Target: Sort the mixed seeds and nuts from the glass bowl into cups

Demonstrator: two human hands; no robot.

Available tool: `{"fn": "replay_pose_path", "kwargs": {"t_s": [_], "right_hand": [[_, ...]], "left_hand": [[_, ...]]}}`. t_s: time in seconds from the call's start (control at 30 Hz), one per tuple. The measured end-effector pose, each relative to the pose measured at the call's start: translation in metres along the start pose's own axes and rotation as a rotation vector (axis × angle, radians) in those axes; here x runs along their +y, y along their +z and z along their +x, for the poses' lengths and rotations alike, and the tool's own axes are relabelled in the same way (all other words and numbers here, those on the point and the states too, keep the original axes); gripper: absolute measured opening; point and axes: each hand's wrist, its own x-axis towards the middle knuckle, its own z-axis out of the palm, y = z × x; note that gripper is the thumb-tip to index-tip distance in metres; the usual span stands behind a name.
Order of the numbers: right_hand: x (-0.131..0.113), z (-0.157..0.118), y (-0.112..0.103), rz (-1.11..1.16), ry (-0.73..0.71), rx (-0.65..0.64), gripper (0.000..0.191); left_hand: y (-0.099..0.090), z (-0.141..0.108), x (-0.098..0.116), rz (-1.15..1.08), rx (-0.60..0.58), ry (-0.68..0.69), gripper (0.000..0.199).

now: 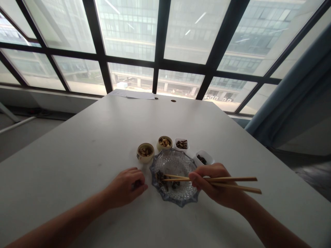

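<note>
My right hand (217, 184) is closed on a pair of wooden chopsticks (232, 179), whose tips point left over a glass plate (178, 163) with a scalloped rim. At those tips, on the plate's left side, lies a clump of dark pieces (161, 179); whether they are pinched I cannot tell. A few more dark pieces (176, 185) lie close by on the glass. Left of the plate, my left hand (126, 187) rests on the table with its fingers curled, and nothing shows in it.
Behind the plate stand two cream cups (145, 159) with small pieces inside, a white dish (181, 148) of brownish strips and another white dish (210, 159) with dark pieces. Papers (139, 94) lie at the white table's (103, 137) far edge, before windows.
</note>
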Motion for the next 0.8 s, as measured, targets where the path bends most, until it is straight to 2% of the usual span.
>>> {"fn": "replay_pose_path", "kwargs": {"t_s": [0.1, 0.17, 0.4, 0.53, 0.8], "right_hand": [[-0.001, 0.001, 0.001, -0.031, -0.019, -0.133, 0.045], [-0.001, 0.000, 0.001, -0.025, -0.009, -0.153, 0.045], [0.010, 0.001, 0.007, 0.105, 0.173, -0.043, 0.048], [0.012, 0.001, 0.010, 0.152, 0.241, -0.050, 0.050], [0.017, -0.001, 0.011, 0.145, 0.167, -0.064, 0.047]], "left_hand": [[0.000, 0.000, -0.001, -0.002, 0.005, -0.003, 0.020], [0.000, 0.000, -0.001, 0.003, 0.004, -0.003, 0.020], [0.001, 0.000, 0.000, 0.006, 0.001, -0.002, 0.019], [0.001, 0.000, -0.001, 0.005, 0.001, -0.003, 0.019], [0.000, 0.000, -0.001, 0.003, -0.001, 0.003, 0.019]]}}
